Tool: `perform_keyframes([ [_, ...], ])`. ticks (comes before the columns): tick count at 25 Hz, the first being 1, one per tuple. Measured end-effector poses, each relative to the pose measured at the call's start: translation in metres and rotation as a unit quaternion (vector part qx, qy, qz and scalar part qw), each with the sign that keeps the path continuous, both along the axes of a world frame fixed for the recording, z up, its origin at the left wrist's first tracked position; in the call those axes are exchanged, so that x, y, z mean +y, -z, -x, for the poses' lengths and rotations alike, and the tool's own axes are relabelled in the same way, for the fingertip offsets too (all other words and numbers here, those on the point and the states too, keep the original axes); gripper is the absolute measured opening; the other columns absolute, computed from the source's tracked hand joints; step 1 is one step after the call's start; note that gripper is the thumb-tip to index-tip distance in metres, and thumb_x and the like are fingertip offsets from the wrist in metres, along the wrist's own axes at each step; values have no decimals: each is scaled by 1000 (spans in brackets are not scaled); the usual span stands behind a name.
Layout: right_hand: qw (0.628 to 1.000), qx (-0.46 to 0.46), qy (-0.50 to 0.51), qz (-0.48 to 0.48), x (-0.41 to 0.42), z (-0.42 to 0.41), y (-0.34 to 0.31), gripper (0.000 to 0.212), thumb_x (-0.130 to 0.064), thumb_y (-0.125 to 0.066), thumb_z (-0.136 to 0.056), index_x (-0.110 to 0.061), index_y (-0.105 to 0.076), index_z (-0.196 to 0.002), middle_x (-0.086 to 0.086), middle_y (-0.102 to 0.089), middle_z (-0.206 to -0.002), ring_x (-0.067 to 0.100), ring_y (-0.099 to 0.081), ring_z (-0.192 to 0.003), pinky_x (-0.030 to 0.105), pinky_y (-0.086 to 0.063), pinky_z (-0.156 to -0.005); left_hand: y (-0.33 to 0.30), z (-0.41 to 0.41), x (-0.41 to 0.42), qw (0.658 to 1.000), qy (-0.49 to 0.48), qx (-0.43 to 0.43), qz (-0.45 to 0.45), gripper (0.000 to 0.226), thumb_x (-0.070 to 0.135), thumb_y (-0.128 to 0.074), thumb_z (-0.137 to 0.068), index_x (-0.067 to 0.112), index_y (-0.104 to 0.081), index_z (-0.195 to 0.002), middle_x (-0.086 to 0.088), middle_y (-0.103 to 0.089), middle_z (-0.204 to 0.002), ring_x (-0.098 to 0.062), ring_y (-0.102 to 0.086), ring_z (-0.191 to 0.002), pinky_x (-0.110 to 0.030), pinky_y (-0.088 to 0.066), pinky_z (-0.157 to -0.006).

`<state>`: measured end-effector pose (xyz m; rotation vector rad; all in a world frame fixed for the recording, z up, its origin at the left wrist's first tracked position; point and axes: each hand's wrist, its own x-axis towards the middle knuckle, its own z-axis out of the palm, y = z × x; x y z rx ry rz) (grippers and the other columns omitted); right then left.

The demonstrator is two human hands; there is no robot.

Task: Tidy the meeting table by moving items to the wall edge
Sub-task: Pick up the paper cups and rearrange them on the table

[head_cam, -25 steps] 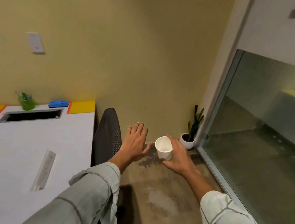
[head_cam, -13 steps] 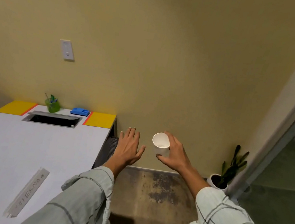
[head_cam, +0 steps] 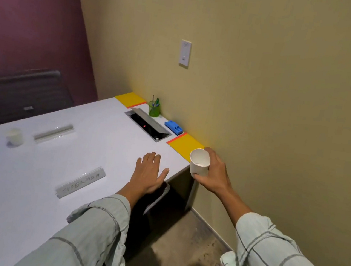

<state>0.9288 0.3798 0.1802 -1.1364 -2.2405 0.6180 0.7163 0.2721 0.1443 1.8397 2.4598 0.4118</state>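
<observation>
A person's right hand [head_cam: 215, 173] grips a thin white paper cup [head_cam: 199, 161] in the air just past the white table's [head_cam: 28, 179] corner, beside the yellow pad [head_cam: 185, 145] at the wall; the left hand [head_cam: 148, 174] hovers flat, fingers spread. Squeezing could crumple the tapered cup; releasing early would drop it floorward.

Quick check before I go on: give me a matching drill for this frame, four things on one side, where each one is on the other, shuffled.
Things:
1. paper cup
2. green pen holder
3. name plate
4. blue tray

Places:
A. lying on the white table near the left hand
B. at the wall edge, beside the far yellow patch
C. held in the right hand
D. at the wall edge, beside the near yellow patch

Pairs: 1-C, 2-B, 3-A, 4-D
</observation>
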Motion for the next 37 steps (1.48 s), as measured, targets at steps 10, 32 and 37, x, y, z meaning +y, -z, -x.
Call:
perform_keyframes([
  [10, 979, -45, -193, 47, 88, 181, 53, 88, -31, -86, -64, -23, -38, -137, 3, -56, -130, 28, -56, -113, 44, -55, -83, 54, 115, 2, 968, -237, -47, 67, 61, 50, -34, -99, 5, -34, -140, -14, -37, -147, -31, -36, -133, -46, -34, -107],
  [32, 883, -160, -412, 159, 111, 388, 215, 82, -24, -79, -77, -15, -35, -144, 6, -49, -137, 33, -59, -115, 42, -53, -88, 132, 181, 14, 866, -473, -97, 131, 68, 48, -40, -98, 7, -26, -150, -16, -26, -157, -31, -24, -145, -44, -19, -121],
  [37, 868, -160, -439, 167, 107, 389, 223, 80, -25, -78, -80, -21, -31, -145, 2, -45, -142, 30, -58, -118, 40, -51, -92, 137, 175, 15, 841, -510, -108, 145, 71, 51, -37, -98, 10, -19, -153, -13, -22, -160, -30, -21, -147, -46, -19, -121],
])
